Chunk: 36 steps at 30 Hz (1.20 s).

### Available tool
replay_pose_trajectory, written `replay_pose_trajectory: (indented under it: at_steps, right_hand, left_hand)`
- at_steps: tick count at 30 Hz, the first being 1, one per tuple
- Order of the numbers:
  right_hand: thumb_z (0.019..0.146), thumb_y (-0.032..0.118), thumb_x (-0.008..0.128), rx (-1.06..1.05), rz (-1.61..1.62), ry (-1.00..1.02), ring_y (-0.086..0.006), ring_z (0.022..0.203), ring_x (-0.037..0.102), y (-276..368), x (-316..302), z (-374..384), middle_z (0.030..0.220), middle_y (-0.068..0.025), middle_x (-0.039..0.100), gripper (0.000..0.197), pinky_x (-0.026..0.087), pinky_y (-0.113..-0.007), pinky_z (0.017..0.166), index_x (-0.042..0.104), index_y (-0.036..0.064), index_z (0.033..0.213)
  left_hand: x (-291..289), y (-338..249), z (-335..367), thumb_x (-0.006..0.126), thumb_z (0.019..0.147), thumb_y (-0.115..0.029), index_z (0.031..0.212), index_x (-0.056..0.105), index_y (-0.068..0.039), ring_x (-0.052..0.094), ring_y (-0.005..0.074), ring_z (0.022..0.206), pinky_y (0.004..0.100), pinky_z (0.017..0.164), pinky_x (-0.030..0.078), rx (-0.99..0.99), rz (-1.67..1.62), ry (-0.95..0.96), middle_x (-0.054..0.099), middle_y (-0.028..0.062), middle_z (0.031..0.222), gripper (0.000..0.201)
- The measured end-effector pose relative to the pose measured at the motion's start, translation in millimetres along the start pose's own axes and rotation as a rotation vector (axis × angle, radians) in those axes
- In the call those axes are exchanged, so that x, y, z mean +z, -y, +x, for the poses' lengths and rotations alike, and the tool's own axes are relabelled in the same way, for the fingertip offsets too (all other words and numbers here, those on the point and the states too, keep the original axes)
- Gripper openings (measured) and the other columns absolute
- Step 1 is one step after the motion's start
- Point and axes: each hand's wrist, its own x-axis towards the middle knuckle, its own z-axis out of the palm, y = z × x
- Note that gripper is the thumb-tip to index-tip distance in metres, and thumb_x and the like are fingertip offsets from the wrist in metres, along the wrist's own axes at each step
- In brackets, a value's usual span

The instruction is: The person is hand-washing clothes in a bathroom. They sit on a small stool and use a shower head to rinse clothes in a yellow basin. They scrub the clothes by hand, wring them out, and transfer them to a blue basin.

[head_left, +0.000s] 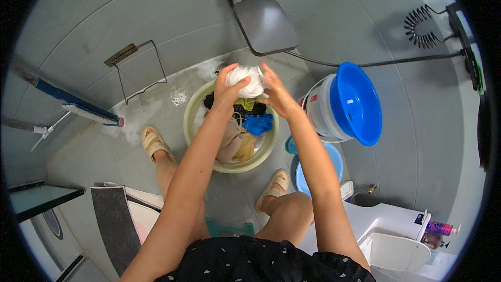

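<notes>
white cloth bundle [249,84]: wadded, held up over the far part of the pale green basin [237,169], between both hands. left hand [226,93] curls round its left side, thumb pressed across the near face; right hand [280,99] cups the right side, fingers a little spread, blurred. neither is nearer: both touch it. long axis: cannot tell, wad roughly round. blue garment [258,124] lies in the basin below.
</notes>
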Motion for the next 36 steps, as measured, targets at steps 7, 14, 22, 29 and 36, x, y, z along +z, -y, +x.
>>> replay_pose_trajectory:
  at_steps: [7,14,22,29,36]
  right_hand:
    - [0.078,0.033,0.067,-0.115,0.383,-0.149,-0.0232,0.104,0.053,-1.1,12.3,-1.3,0.117,-0.0108,0.049,0.06,0.048,-0.038,0.082,0.035,0.0093,0.124]
    - [0.066,0.022,0.077,-0.407,-0.339,-0.051,-0.0195,0.098,0.052,13.8,23.6,-0.3,0.108,-0.0077,0.05,0.057,0.048,-0.033,0.08,0.043,0.009,0.11]
    - [0.062,0.039,0.075,-0.766,-0.933,-0.139,-0.034,0.11,0.047,10.4,45.6,-6.3,0.119,-0.0171,0.052,0.06,0.035,-0.04,0.095,0.059,0.0084,0.112]
    - [0.074,0.023,0.061,-0.732,-0.938,-0.526,-0.0334,0.084,0.054,-2.7,66.2,-11.3,0.085,-0.0138,0.06,0.018,0.041,-0.042,0.068,0.06,0.0054,0.08]
    - [0.08,0.019,0.048,-0.586,-0.443,-0.754,-0.0377,0.065,0.053,-27.4,72.2,9.0,0.068,-0.0209,0.055,0.024,0.041,-0.044,0.063,0.051,-0.0027,0.071]
  left_hand:
    - [13.7,-18.8,-7.6,0.048,0.086,-0.04,0.138,0.026,-0.014,0.028,0.0277,0.127,0.0506,0.1,0.027,-0.128,-0.254,0.028,0.027,0.011,0.138,0.062]
    - [-8.2,-24.4,-0.4,0.035,0.085,-0.061,0.135,0.032,-0.014,0.035,0.0306,0.125,0.058,0.099,0.024,-0.399,-0.633,0.379,0.037,0.0113,0.136,0.069]
    - [-4.9,-19.4,-10.2,0.036,0.074,-0.076,0.127,0.041,-0.015,0.043,0.028,0.118,0.0529,0.093,0.036,-0.497,-0.516,0.299,0.046,0.0099,0.126,0.081]
    - [5.2,15.3,-1.4,0.054,0.081,-0.05,0.097,0.054,-0.016,0.058,0.0187,0.086,0.0346,0.075,0.048,-0.426,-0.627,0.101,0.058,0.0022,0.093,0.038]
    - [11.1,22.9,2.0,0.057,0.072,-0.012,0.071,0.049,-0.005,0.05,0.0125,0.061,0.0284,0.057,0.043,0.079,0.036,-0.36,0.052,0.0017,0.068,0.011]
